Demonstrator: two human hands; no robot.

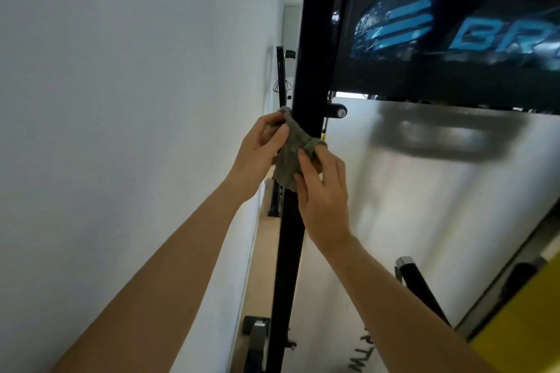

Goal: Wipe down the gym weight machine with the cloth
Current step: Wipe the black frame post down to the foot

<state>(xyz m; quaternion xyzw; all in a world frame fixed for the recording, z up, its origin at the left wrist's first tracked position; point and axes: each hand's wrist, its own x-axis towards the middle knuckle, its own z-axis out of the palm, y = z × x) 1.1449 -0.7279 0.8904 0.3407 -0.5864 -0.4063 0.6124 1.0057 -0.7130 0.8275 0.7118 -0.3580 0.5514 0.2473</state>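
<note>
Grey-green cloth partly behind hands.

You face a plain white wall on the left, a strip of pale wooden floor running along its base, and a yellow surface at lower right (lighting soft and even).

Crumpled olive-grey cloth against black upright machine post

Pale floor carries the black machine upright.
</note>
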